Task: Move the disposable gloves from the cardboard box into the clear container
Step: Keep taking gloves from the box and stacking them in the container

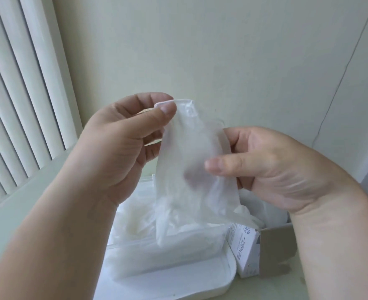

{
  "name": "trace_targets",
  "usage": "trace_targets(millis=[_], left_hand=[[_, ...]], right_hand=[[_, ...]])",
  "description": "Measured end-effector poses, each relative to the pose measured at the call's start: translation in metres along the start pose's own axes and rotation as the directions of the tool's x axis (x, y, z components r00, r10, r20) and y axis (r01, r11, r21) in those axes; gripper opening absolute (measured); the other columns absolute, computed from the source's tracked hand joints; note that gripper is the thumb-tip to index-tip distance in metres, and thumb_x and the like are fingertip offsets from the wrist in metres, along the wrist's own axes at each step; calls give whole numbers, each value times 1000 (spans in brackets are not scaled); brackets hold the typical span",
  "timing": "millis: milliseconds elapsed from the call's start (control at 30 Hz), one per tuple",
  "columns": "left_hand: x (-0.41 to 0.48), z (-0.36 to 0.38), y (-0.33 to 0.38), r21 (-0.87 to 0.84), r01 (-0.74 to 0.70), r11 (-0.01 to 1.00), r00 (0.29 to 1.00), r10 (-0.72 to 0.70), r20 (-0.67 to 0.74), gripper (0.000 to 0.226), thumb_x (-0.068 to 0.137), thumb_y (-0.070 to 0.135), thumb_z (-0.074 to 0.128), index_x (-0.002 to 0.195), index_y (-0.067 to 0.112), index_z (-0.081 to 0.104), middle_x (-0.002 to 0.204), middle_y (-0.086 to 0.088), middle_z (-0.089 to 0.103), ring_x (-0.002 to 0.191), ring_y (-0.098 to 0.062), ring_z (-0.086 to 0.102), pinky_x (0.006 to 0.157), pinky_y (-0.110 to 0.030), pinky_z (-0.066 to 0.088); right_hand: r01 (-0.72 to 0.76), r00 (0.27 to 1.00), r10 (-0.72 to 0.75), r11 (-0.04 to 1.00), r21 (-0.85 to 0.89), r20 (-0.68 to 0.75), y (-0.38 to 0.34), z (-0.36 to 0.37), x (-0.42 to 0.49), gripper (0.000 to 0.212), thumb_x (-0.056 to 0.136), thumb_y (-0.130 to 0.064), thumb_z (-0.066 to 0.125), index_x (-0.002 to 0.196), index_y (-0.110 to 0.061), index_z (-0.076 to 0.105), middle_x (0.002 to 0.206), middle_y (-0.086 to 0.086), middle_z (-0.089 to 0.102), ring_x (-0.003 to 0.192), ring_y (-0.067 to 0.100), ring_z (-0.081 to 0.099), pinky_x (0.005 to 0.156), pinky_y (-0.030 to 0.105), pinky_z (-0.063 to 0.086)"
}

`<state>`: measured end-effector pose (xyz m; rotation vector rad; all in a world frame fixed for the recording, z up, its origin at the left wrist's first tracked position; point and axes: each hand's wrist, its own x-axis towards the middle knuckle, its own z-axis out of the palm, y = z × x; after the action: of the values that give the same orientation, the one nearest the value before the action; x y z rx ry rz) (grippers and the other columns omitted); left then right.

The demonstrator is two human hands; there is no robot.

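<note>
Gloves come first: we hold 1 thin, translucent white disposable glove (187, 161) up over the clear plastic container (163, 245), likely so it drops straight in. Our left hand (118, 144) pinches its rolled cuff between thumb and forefinger; our right hand (272, 167) grips its side, thumb in front. More gloves already lie in the container. At its right stands the opened white cardboard box (247, 254), its small print too blurred to read.
</note>
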<state>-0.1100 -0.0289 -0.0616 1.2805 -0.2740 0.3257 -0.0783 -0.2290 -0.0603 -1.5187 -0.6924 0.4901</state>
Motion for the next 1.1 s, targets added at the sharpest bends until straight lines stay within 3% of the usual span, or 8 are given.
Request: trace_targets(millis=[300,500,567,633,733,833,1000,1100], left_hand=[[-2,4,3,-196,-60,979,996,46,-74,34,80,6,67,112,15,63,75,-5,69,61,-17,66,60,-31,59],[1,3,-12,-111,96,989,995,-96,7,48,79,-1,64,125,11,61,95,-14,68,66,-22,66,59,-31,58],[4,3,-18,-117,118,986,993,-114,41,49,75,-1,69,122,11,60,89,-14,69,65,-24,67,60,-33,58],[7,0,-28,-146,155,977,988,-152,28,44,78,15,69,121,10,61,86,-12,69,67,-24,69,62,-34,59],[10,-9,-44,-53,293,955,923,-267,277,70,88,56,59,138,8,52,131,-18,62,118,-32,63,101,-51,49],[1,-7,-58,8,325,946,779,-272,565,81,89,58,53,152,12,34,154,-23,38,142,-39,37,116,-57,27],[0,-4,-64,115,389,914,667,-365,649,74,87,54,65,149,20,42,150,-25,44,139,-47,38,109,-76,18],[0,-3,-63,112,428,897,721,-413,557,54,97,45,52,142,16,52,143,-24,52,134,-45,47,110,-73,24]], right_hand=[[115,981,-161,931,347,108,0,3,5,26,75,0,67,99,-3,75,91,13,76,79,24,75,73,32,60],[44,992,-72,966,254,102,13,1,16,55,80,-15,77,131,-2,63,131,25,62,113,35,66,92,44,55],[39,999,-46,967,252,22,17,3,19,42,84,-18,68,123,-3,70,123,23,68,112,36,67,94,46,54],[53,994,-28,969,243,-106,17,3,21,29,81,-15,64,102,0,76,102,23,74,89,32,73,78,40,59],[97,989,-75,981,170,-131,18,-1,18,37,92,-14,57,118,11,66,120,31,67,110,43,67,92,46,53],[102,994,-96,987,121,-56,16,-4,13,38,101,-14,49,125,13,60,127,32,63,121,45,61,102,48,48],[94,987,-102,993,-64,-123,14,-8,10,29,101,-9,50,114,9,69,114,25,72,109,38,69,97,45,54],[118,988,-126,988,-99,-87,12,-4,8,28,102,-5,48,112,11,69,114,23,72,111,36,69,99,44,53]])
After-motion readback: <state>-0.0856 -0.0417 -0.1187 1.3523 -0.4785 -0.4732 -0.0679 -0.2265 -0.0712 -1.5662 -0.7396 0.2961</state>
